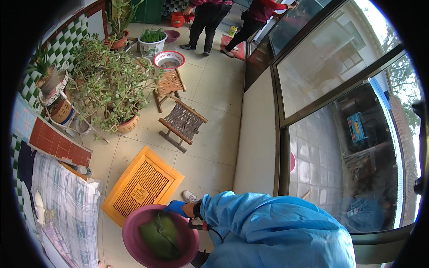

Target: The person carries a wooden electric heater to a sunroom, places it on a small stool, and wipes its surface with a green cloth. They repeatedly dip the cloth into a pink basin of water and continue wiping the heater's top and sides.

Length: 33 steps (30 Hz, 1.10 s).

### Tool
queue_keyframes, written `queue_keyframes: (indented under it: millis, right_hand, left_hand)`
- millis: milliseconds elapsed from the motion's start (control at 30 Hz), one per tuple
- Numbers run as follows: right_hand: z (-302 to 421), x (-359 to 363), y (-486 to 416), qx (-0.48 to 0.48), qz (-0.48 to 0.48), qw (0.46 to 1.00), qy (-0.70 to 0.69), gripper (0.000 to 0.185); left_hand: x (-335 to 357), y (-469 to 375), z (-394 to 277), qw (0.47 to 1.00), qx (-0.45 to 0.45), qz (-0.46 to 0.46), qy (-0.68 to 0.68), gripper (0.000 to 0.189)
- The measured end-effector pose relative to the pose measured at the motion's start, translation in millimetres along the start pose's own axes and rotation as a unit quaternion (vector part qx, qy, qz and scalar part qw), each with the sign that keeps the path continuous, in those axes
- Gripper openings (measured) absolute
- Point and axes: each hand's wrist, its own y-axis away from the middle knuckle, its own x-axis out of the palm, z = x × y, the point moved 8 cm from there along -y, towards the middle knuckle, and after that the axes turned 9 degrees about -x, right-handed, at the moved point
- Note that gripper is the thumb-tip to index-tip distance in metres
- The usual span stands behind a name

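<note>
A purplish-pink plastic basin [130, 219] is held low before me at the bottom of the view. My right hand [176, 208], in a blue glove, grips its far rim. Folded dark green cloth [158, 234] lies inside. Around my right wrist is a black band, and a small corded device [198, 223] sits beside it. A loose blue sleeve [241, 211] covers that arm. I cannot make out my left hand; a dark shape at the basin's lower right is unclear. Just beyond the basin rests a slatted yellow wooden tea table [142, 182], partly hidden by the rim.
Two folding stools, one brown [172, 82] and one grey [184, 122], stand ahead, near a large potted succulent [114, 87] and a red-rimmed basin [169, 53]. Glass windows [315, 63] line the right. Checked cloth [63, 181] lies left. Two people stand far ahead, one holding red cloth.
</note>
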Motion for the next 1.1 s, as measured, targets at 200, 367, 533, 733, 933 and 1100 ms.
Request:
queue_keyframes:
  millis: [200, 367, 533, 733, 933, 1100]
  right_hand:
    - [-84.8, 45.0, -35.4, 0.054, -0.056, 0.997, 0.02, 0.057]
    - [-207.8, 94.2, -73.6, 0.155, -0.056, 0.982, -0.092, 0.049]
    - [-310.3, 145.0, -109.0, 0.194, -0.028, 0.964, -0.182, 0.039]
    - [-370.8, 173.6, -146.4, 0.233, -0.062, 0.967, -0.084, 0.02]
    - [-428.9, 179.6, -212.4, 0.14, -0.029, 0.989, -0.033, 0.025]
    - [-459.0, 181.7, -196.1, 0.124, -0.058, 0.986, -0.098, 0.03]
  left_hand:
    - [23.3, -44.6, 123.3, 0.998, -0.052, -0.011, 0.036, 0.04]
    - [62.0, -54.1, 269.4, 0.992, -0.113, -0.01, 0.048, 0.045]
    - [113.3, -75.4, 388.6, 0.963, -0.101, -0.079, 0.237, 0.034]
    - [213.8, -132.3, 482.5, 0.747, -0.176, -0.085, 0.635, 0.032]
    - [253.9, -192.4, 519.5, 0.65, -0.179, -0.116, 0.73, 0.033]
    - [247.9, -173.4, 496.5, 0.511, -0.189, -0.117, 0.83, 0.033]
